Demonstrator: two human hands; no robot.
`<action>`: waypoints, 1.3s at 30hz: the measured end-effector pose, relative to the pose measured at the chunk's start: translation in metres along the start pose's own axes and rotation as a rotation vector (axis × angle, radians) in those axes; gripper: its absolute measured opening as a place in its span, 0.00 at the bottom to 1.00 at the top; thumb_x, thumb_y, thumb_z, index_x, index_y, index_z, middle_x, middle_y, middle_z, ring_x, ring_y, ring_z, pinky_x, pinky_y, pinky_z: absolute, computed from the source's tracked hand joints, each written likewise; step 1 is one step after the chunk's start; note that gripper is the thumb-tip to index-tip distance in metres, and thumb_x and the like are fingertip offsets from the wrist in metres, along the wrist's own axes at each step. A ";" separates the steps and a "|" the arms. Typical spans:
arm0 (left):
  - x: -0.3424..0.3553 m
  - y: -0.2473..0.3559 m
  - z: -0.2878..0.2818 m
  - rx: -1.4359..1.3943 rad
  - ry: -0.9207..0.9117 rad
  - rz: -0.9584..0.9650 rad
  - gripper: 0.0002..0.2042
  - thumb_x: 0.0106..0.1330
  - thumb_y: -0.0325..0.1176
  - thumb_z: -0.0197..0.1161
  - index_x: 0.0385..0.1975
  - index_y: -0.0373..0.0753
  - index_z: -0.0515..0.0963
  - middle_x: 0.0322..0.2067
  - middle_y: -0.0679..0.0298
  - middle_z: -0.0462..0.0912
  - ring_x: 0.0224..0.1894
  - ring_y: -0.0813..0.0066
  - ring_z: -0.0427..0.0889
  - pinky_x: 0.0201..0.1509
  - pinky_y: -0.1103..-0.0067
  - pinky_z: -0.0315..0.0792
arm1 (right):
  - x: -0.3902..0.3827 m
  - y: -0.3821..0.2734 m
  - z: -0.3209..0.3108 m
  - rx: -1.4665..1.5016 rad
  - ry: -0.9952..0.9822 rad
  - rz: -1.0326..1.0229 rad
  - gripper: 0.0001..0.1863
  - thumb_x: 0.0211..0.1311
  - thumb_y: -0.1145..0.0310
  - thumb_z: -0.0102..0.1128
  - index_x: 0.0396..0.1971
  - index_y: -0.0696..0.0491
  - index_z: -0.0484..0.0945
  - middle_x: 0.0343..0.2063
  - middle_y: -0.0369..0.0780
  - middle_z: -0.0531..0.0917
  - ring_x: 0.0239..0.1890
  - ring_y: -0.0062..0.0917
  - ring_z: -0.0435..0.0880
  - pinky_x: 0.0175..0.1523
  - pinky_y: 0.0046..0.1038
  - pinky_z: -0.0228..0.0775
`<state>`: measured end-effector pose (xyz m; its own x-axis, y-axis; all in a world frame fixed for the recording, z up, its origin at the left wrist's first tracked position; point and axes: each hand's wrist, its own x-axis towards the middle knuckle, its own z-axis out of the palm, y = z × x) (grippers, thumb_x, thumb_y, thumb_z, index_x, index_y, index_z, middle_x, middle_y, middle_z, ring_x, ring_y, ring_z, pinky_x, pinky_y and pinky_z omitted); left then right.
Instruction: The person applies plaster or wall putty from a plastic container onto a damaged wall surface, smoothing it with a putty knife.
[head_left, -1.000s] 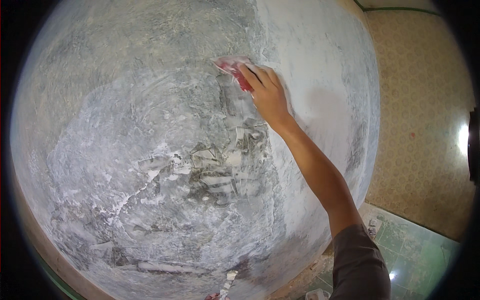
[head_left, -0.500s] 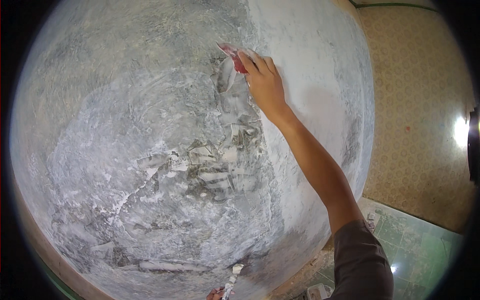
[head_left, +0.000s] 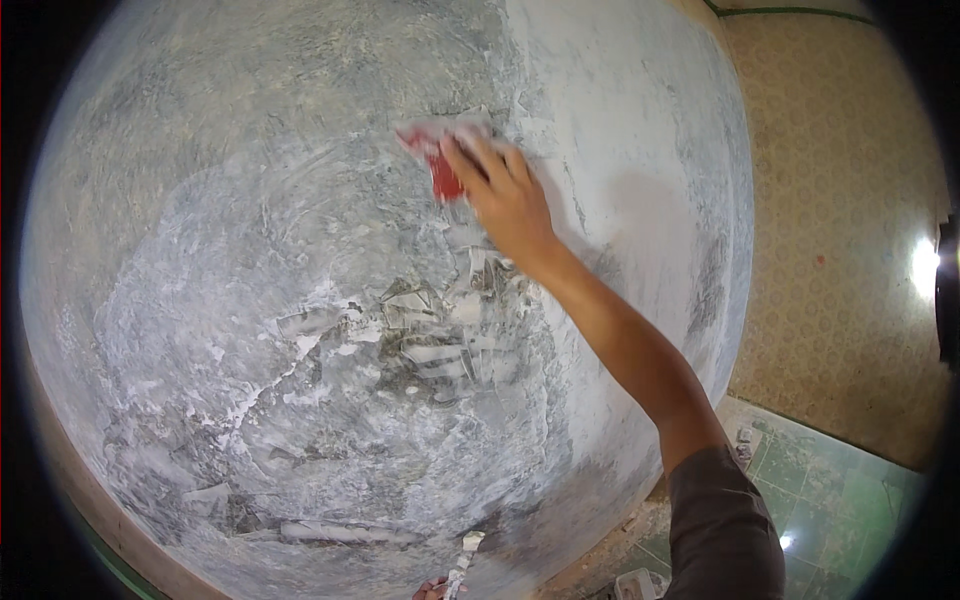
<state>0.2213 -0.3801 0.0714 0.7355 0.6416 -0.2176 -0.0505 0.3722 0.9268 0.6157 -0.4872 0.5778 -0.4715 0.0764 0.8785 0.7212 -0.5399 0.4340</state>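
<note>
My right hand (head_left: 512,208) is closed round a red putty spreader (head_left: 446,178) smeared with white putty. The spreader lies against the grey, patchy wall (head_left: 270,230), close to where a smoother white coat begins; motion blurs it a little. At the lower edge, my left hand (head_left: 430,589) shows only in part, its fingers closed on a narrow putty knife (head_left: 462,563) caked with white putty. Below the spreader, rough patches of putty (head_left: 435,355) with ridges and dark gaps cover the wall.
On the right stands a tan patterned surface (head_left: 840,230) with a bright light beside it. Green floor tiles (head_left: 820,500) show at the lower right. A pale container (head_left: 636,584) sits near the wall's foot, beside my dark sleeve (head_left: 722,530).
My right hand has swept the spreader downward and slightly left over the wall, and the spreader has turned. A loop-shaped putty edge there is no longer visible. My left hand stays nearly still.
</note>
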 end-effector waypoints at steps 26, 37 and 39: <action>-0.008 0.016 0.028 -0.102 -0.079 0.040 0.13 0.75 0.37 0.54 0.47 0.35 0.80 0.25 0.72 0.74 0.23 0.84 0.69 0.26 0.84 0.63 | -0.038 -0.037 -0.008 0.107 -0.139 -0.082 0.34 0.52 0.77 0.69 0.64 0.53 0.79 0.58 0.38 0.84 0.56 0.32 0.78 0.58 0.32 0.79; 0.002 0.012 0.029 -0.043 -0.136 0.000 0.18 0.77 0.38 0.52 0.55 0.33 0.79 0.30 0.73 0.77 0.27 0.84 0.71 0.30 0.83 0.65 | 0.021 0.022 0.029 -0.130 0.003 0.000 0.31 0.55 0.77 0.62 0.63 0.54 0.79 0.60 0.41 0.83 0.56 0.38 0.80 0.54 0.36 0.81; 0.000 0.009 0.025 -0.041 -0.136 0.012 0.18 0.78 0.40 0.53 0.55 0.33 0.79 0.30 0.73 0.77 0.28 0.84 0.71 0.30 0.83 0.65 | 0.000 0.009 0.029 -0.159 -0.031 -0.014 0.31 0.55 0.77 0.63 0.63 0.54 0.79 0.60 0.42 0.82 0.55 0.39 0.80 0.53 0.36 0.81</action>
<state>0.2376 -0.3937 0.0875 0.8196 0.5499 -0.1606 -0.0851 0.3941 0.9151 0.6365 -0.4679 0.5876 -0.4635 0.1097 0.8793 0.6236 -0.6646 0.4116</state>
